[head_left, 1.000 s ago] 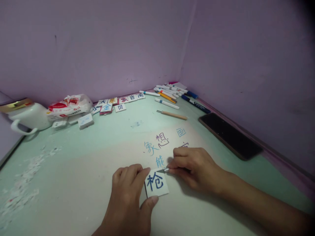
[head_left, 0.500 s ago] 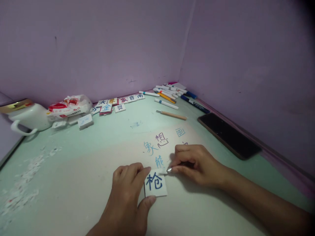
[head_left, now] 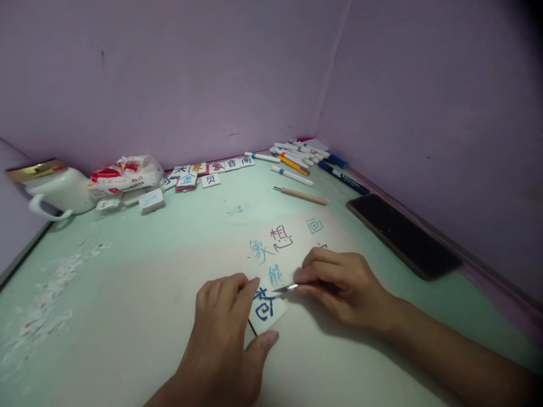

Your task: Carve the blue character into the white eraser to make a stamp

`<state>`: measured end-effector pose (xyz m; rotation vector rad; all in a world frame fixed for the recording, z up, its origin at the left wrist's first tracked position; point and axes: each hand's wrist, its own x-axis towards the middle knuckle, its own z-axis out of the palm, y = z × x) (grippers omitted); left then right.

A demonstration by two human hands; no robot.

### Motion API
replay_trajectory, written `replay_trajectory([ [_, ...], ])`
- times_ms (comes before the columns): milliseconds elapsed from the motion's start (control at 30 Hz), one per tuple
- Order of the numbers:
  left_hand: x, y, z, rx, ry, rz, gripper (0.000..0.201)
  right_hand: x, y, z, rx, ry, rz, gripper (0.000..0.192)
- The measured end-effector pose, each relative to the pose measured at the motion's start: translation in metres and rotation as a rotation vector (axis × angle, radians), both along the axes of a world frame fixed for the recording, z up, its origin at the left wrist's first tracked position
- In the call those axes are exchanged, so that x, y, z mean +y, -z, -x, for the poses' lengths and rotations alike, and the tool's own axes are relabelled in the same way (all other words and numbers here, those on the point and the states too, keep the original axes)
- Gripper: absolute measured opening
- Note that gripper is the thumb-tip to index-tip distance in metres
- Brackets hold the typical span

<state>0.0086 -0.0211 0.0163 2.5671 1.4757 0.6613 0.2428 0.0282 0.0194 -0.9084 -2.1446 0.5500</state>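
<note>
A white square tile with a dark blue character lies tilted on the table in front of me. My left hand grips it by its edges, fingers at the far left corner and thumb at the near side. Pinched in my right hand is a craft knife with a silver collar. Its blade points left, over the upper part of the tile; whether the tip touches the surface I cannot tell. Blue and purple characters are written on the tabletop just beyond the tile.
A wooden-handled carving tool, several markers and a phone lie to the right. Along the back are character tiles, a tissue pack and a white mug. White shavings litter the left side.
The tile has turned clockwise under my left hand, so its character now sits at a slant. The knife blade has moved slightly up and shows more clearly. The view has shifted a little.
</note>
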Motion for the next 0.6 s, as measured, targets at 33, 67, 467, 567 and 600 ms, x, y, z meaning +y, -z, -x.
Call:
replay_trajectory([
  [33,0.0,0.0,0.0,-0.012,0.007,0.02,0.05,-0.001,0.0,0.001,-0.006,-0.004,-0.024,0.009],
  [67,0.001,-0.001,0.0,-0.03,0.011,0.046,0.048,-0.002,0.0,0.002,-0.014,-0.004,-0.049,0.009],
  [467,0.002,-0.004,-0.001,-0.178,0.018,0.16,0.05,-0.012,-0.004,0.005,-0.224,-0.005,-0.41,0.013],
  [567,0.002,-0.004,-0.001,-0.181,0.012,0.16,0.05,-0.01,-0.003,0.004,-0.248,-0.015,-0.429,0.015],
  [600,0.002,-0.003,-0.001,-0.181,0.014,0.159,0.05,-0.009,-0.003,0.003,-0.255,-0.026,-0.431,0.015],
])
